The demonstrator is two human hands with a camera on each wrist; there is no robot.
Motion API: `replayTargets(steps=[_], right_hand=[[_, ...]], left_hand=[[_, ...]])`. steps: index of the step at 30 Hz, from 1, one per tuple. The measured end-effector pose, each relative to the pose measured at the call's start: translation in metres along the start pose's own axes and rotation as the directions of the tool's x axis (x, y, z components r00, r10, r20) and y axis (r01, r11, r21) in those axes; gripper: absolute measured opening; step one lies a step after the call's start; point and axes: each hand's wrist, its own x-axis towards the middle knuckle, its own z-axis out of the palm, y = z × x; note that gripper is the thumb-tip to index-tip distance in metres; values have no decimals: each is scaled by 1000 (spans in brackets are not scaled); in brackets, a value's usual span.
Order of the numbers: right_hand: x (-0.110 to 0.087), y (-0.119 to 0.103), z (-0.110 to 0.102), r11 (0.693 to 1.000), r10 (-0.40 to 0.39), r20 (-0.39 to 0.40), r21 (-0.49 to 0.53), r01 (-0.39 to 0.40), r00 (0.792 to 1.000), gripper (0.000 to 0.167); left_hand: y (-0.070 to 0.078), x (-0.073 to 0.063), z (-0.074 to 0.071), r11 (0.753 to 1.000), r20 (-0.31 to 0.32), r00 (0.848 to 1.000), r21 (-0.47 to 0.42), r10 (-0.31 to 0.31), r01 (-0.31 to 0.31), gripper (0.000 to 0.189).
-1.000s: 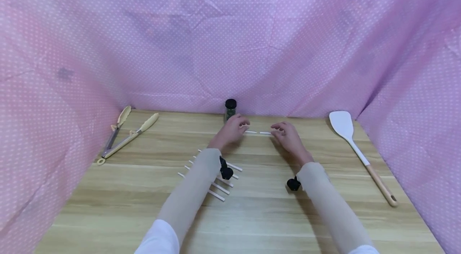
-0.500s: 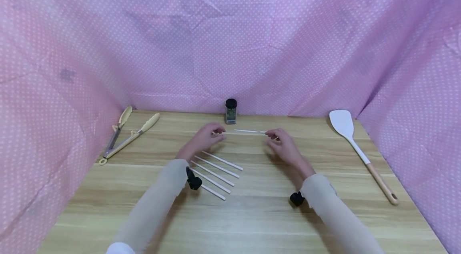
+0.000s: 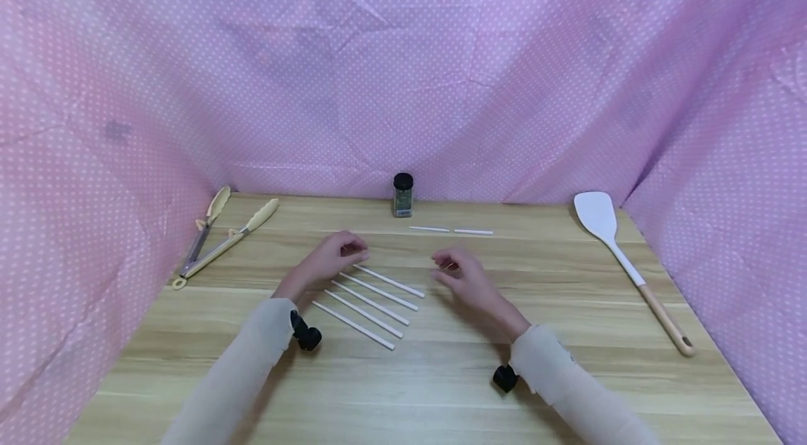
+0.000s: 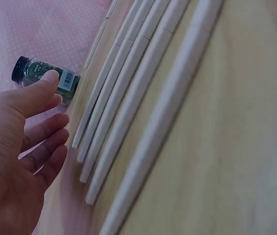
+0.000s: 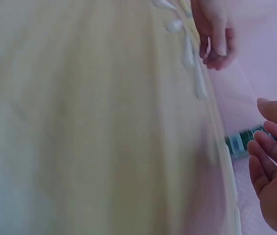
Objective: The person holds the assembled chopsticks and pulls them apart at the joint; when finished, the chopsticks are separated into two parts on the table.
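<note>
Several long white sticks lie side by side, slanted, on the wooden table; the nearest white stick (image 3: pixel 353 326) is at the front of the row. My left hand (image 3: pixel 330 256) hovers by the row's far left end, fingers loosely bent and holding nothing. To the right of the sticks, my right hand (image 3: pixel 466 280) is above the table, its thumb and fingers apart with nothing between them. Farther back, a short white stick (image 3: pixel 429 228) and another short white stick (image 3: pixel 473 231) lie end to end with a small gap. In the left wrist view the long white sticks (image 4: pixel 143 88) show faint seam lines.
A black-capped jar of green flakes (image 3: pixel 403 196) stands at the back by the pink dotted cloth (image 3: pixel 403 80). Spread tongs (image 3: pixel 217 249) lie at the left. A white spatula (image 3: pixel 614 249) with a wooden handle lies along the right side.
Both hands have come back from the two short sticks toward me. The left went left past the jar to the long sticks, the right nearer and left. The short sticks now lie uncovered.
</note>
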Motion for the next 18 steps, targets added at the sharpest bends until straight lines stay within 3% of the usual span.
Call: replayTargets(steps=[7,18], right_hand=[[-9,-3,19,999,-17,34,-42,19,999,28],[-11,-2,32,996,-47,80,-71,53,996,23]], left_hand=[[-5,-12,3,1000,13,1000,-8,-19,20,21],[-8,-13,7,999,12,1000,35,7,-7,12]])
